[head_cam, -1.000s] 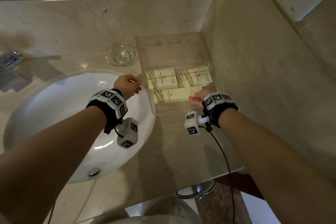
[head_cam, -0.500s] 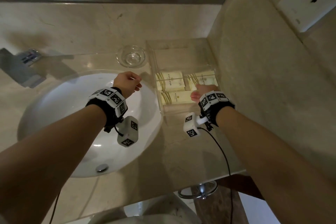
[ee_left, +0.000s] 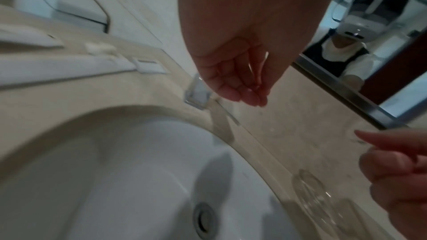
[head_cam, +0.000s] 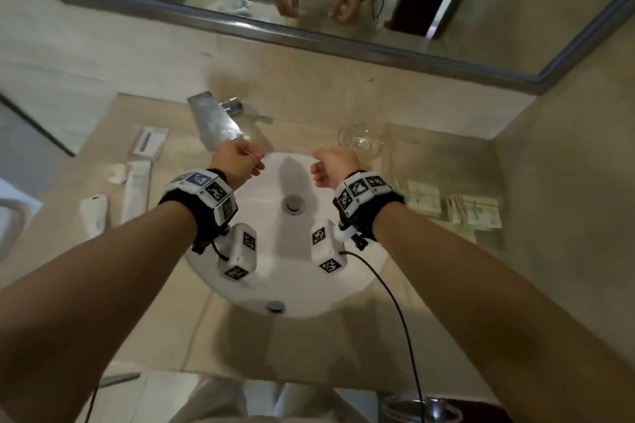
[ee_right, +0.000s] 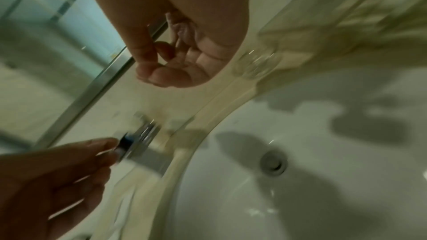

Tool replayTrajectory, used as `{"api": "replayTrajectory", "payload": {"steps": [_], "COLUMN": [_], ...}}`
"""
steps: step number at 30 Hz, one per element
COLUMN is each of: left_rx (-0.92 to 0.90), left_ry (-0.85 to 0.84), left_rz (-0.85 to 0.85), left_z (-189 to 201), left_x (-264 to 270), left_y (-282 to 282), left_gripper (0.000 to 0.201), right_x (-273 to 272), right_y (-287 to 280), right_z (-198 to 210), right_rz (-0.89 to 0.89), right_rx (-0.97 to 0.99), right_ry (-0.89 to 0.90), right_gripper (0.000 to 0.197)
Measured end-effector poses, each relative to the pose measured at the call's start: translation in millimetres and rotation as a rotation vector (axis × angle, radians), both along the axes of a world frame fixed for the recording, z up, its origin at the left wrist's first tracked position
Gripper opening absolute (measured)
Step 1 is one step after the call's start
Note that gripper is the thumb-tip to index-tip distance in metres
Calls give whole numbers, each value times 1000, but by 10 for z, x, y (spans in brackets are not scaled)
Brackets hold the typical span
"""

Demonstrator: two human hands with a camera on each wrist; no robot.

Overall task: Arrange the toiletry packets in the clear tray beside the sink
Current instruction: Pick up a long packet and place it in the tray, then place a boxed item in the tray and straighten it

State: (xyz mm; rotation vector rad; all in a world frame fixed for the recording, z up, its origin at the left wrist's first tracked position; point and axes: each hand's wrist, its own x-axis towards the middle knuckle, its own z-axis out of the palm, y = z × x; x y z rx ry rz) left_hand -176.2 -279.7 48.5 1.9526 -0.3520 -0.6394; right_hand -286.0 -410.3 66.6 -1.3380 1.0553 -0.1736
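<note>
Both hands are hovering over the sink (head_cam: 292,271), each grip loosely curled and holding nothing: left hand (head_cam: 237,163), right hand (head_cam: 331,166). Toiletry packets (head_cam: 453,213) are lying inside the clear tray (head_cam: 443,148) on the counter (head_cam: 343,347), beside the sink.

Right of the white sink (head_cam: 275,271), the clear tray (head_cam: 443,154) and its toiletry packets (head_cam: 457,213) smear with motion blur; the printing is unreadable and their number cannot be told. The right wrist view streaks the faucet (ee_right: 141,139) behind the sink. White items (head_cam: 137,182) left of the sink are too small to identify.
</note>
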Motion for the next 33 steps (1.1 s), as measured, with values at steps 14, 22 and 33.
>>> {"api": "replayTrajectory", "payload": {"steps": [14,22,33], "left_rx": [225,370,408], "left_ry": [76,195,283], "left_rz": [367,426,324], "left_z": [-421,-664,-819], "left_x": [909,1106,1233], "left_y": [2108,2600,2479], "left_gripper": [19,37,73], "right_x": [1294,1750,1880], "right_y": [1703,2283,2489], "right_z": [-389,-839,-890], "right_rz": [483,590,712], "right_rx": [-34,-205,-507], "right_ry": [212,390,513], "right_gripper": [14,38,64]}}
